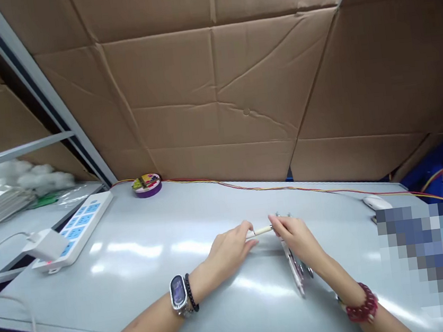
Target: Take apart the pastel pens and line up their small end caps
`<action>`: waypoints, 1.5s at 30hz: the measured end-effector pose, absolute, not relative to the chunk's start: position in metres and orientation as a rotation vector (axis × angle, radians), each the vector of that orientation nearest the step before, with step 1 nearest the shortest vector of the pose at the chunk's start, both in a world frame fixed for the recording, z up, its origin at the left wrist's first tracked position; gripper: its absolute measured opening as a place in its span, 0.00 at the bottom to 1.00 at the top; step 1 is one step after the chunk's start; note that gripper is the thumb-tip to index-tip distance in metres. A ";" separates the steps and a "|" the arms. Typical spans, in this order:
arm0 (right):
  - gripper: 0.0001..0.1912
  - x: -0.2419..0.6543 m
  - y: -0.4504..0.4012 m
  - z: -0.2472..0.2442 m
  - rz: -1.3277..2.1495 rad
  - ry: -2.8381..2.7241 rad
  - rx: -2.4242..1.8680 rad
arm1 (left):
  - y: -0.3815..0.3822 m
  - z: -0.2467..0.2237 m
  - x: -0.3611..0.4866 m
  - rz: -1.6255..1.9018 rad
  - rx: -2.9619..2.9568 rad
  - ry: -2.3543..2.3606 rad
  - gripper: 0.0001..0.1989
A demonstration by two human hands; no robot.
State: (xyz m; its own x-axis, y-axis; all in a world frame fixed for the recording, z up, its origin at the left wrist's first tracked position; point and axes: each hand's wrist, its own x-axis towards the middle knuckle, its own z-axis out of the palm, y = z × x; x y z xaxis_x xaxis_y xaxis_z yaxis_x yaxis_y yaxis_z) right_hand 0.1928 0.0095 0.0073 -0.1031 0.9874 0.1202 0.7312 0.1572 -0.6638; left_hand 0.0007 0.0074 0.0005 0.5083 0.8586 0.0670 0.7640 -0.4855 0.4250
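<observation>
My left hand [231, 250] and my right hand [297, 237] meet near the middle of the pale grey table [146, 281]. Between their fingertips they pinch a small cream-coloured rod [261, 230], one hand at each end. Under my right hand and wrist lies a flat metal piece with holes [295, 272], resting on the table. I wear a watch and a dark bead bracelet on the left wrist and a red bead bracelet on the right.
A white and blue power strip [78, 227] with a plugged charger lies at the left. A purple tape roll [147, 185] sits at the back. Coloured wires [288, 187] run along the cardboard wall. A white mouse [376, 202] lies at the right.
</observation>
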 end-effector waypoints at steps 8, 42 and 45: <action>0.13 0.198 0.011 0.011 0.765 -1.906 -1.429 | 0.014 0.001 -0.001 0.363 2.428 1.440 0.12; 0.19 0.187 0.000 0.017 0.809 -1.888 -1.441 | 0.016 0.000 -0.003 0.456 2.434 1.208 0.15; 0.12 0.190 0.000 0.022 0.830 -1.895 -1.354 | 0.016 0.000 -0.005 0.492 2.388 1.172 0.17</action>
